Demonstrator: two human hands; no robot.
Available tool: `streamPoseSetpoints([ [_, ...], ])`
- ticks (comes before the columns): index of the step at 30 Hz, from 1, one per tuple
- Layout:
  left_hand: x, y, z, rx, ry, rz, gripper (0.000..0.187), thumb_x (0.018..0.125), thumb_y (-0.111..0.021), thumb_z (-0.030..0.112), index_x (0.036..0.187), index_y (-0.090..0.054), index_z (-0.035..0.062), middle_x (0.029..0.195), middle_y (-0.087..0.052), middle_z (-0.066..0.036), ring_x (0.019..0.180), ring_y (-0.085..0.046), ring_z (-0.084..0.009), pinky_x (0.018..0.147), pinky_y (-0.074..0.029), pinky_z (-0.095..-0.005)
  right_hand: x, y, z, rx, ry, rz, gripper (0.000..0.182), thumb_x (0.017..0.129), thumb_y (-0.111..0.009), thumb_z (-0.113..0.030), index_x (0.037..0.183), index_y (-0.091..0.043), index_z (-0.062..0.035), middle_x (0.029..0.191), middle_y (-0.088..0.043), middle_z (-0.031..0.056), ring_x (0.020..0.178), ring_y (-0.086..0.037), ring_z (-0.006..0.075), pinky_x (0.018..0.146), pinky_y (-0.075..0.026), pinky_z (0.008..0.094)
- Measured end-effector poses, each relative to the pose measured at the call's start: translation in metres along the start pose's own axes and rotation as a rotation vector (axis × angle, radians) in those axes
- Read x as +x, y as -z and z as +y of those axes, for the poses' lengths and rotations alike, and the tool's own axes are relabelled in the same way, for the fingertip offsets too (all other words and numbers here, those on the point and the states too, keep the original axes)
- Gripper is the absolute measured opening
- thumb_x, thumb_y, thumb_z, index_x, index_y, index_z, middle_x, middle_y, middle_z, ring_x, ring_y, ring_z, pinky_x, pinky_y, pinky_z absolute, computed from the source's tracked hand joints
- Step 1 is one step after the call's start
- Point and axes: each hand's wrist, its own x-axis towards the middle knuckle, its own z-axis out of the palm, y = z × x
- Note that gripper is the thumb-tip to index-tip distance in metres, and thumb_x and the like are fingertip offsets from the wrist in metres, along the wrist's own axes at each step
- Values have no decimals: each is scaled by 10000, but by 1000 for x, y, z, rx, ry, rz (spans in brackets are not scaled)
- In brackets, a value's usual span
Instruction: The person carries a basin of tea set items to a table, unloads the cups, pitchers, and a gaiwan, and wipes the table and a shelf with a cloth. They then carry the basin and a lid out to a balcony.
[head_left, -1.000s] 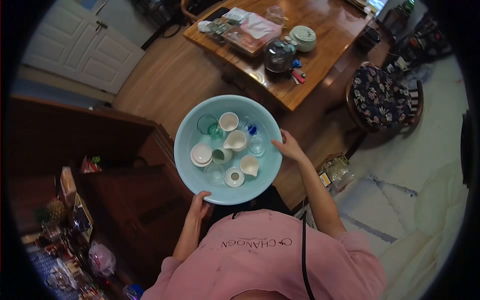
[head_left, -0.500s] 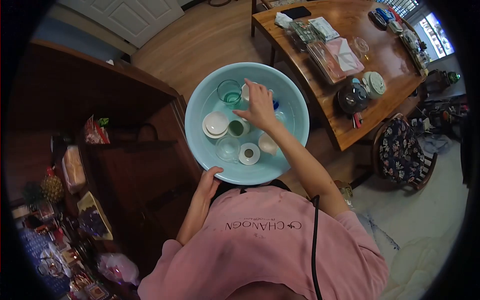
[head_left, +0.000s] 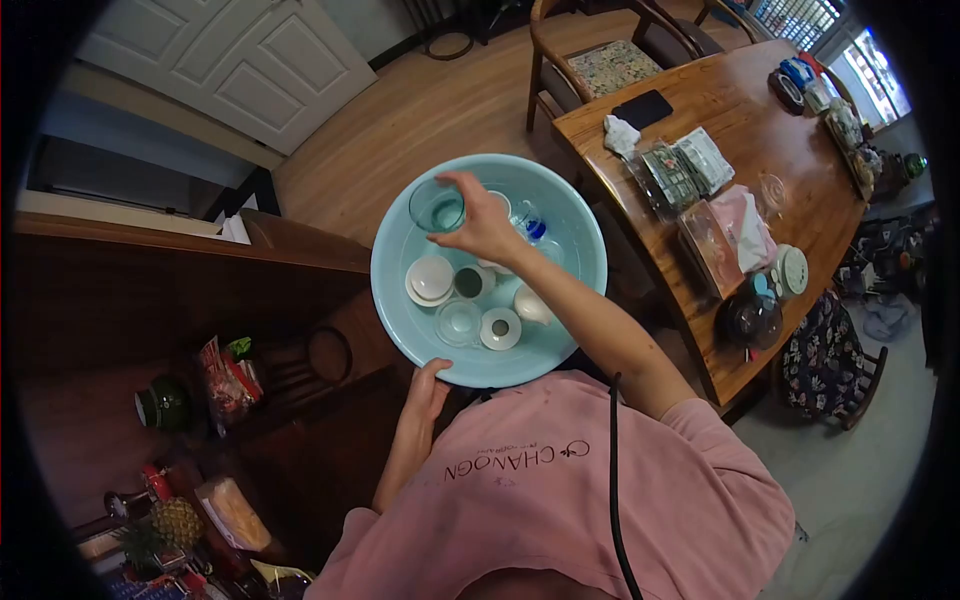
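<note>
My right hand (head_left: 478, 220) grips a clear glass (head_left: 437, 206) between thumb and fingers at the far left of a light blue basin (head_left: 400, 335). My left hand (head_left: 428, 388) holds the basin's near rim, thumb on top. Inside the basin, stacked white bowls (head_left: 430, 278) lie at the left beside a white cup (head_left: 469, 282). Nearer me are a clear glass bowl (head_left: 458, 323) and a white round piece with a hole (head_left: 500, 328). A white cup (head_left: 531, 305) sits partly beside my right forearm. Something clear and blue (head_left: 535, 229) rests behind my right wrist.
A wooden table (head_left: 640, 240) at the right holds packages, a phone (head_left: 642, 108), a dark glass pot (head_left: 750, 318) and a pale green container (head_left: 790, 271). Chairs stand around it. Dark wooden furniture (head_left: 310, 440) is at the left, with a pineapple (head_left: 176, 522) and packets.
My right hand has moved left and closed on the clear glass, which is now lifted and tilted. The view has shifted, showing more of the floor and chairs beyond the basin.
</note>
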Motion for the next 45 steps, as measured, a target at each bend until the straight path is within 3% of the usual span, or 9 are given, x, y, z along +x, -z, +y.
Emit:
streamPoseSetpoints([
  [5,86,-23,69,-42,-19,-44,496,760,-546,7,1236,-412,-41,1171,-528,-125,1073,-533,-255,933,-436,-371,126,39,1,219,-36,-87,763,576,-825,-164,1228,-440,-73,1146,-521,111,1080,-539,223,910,-439,335],
  [8,131,-42,112,-90,-46,3,490,761,-543,8,1234,-418,-31,1161,-535,-115,1060,-539,-240,919,-441,-356,197,57,11,155,129,-159,760,579,-809,-140,1237,-436,-71,1170,-489,113,1068,-545,233,907,-443,345],
  [12,181,-73,177,-89,-38,47,504,738,-558,20,1224,-428,-17,1135,-537,-113,1038,-544,-248,880,-458,-365,265,59,45,-70,216,-410,741,567,-744,-63,1242,-448,-132,1115,-460,115,1048,-528,293,894,-432,384],
  [15,226,-88,221,-144,-80,35,492,739,-556,22,1214,-437,-19,1125,-546,-114,1017,-556,-241,872,-460,-362,313,50,83,-637,469,-655,632,606,-668,-2,1187,-478,-163,1128,-454,122,1034,-485,316,850,-387,422],
  [21,322,-109,331,-113,-48,-41,496,758,-544,17,1233,-410,-20,1148,-530,-108,1036,-543,-234,887,-458,-349,410,26,152,-972,837,-643,352,751,-593,-107,1069,-486,-215,1074,-460,73,1013,-505,257,885,-391,432],
  [24,378,-111,388,-59,-23,-48,512,763,-540,27,1252,-395,-14,1165,-523,-116,1056,-537,-243,904,-452,-360,465,10,183,-1081,828,-681,389,758,-573,-129,1115,-451,-224,1107,-440,75,1040,-499,273,963,-370,476],
  [27,429,-122,453,21,2,-119,515,770,-534,36,1266,-398,13,1175,-522,-107,1052,-539,-242,892,-458,-365,514,-2,206,-1156,851,-568,305,765,-571,-167,1038,-446,-220,1066,-433,61,1026,-498,256,974,-369,494],
  [33,536,-147,559,190,88,-231,505,744,-552,21,1233,-431,3,1136,-550,-98,1020,-559,-245,858,-468,-374,583,12,220,-1252,577,-412,300,766,-569,-153,1023,-426,-213,1044,-430,58,992,-503,247,972,-380,494],
  [45,706,-387,662,488,219,-442,580,707,-556,-9,1264,-399,19,1212,-506,-131,1106,-514,-279,924,-450,-397,716,128,290,-861,155,306,524,678,-633,-68,1162,-460,-167,1091,-444,125,955,-504,282,948,-355,461],
])
